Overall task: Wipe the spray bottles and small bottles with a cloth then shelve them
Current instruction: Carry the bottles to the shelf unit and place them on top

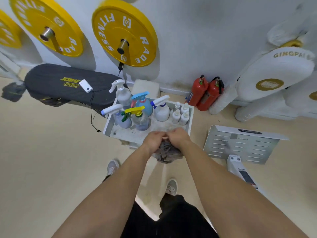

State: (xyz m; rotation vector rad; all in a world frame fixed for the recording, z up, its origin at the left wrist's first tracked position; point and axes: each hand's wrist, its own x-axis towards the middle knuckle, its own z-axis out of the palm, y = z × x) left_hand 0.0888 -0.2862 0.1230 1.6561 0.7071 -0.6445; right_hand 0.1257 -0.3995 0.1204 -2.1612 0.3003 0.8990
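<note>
We hold the grey cloth (pixel 167 154) in both hands at the white tray (pixel 109 125).
Our left hand (pixel 153 141) and right hand (pixel 178 136) are clenched side by side on the cloth, which hangs just before the near edge of the tray. Five spray bottles (pixel 145 104) stand in its left and middle part; four small bottles (pixel 181 112) stand by its right edge.

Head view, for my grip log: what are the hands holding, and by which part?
Both the left hand and the right hand grip the grey cloth at its bunched top; the rest hangs below them.
</note>
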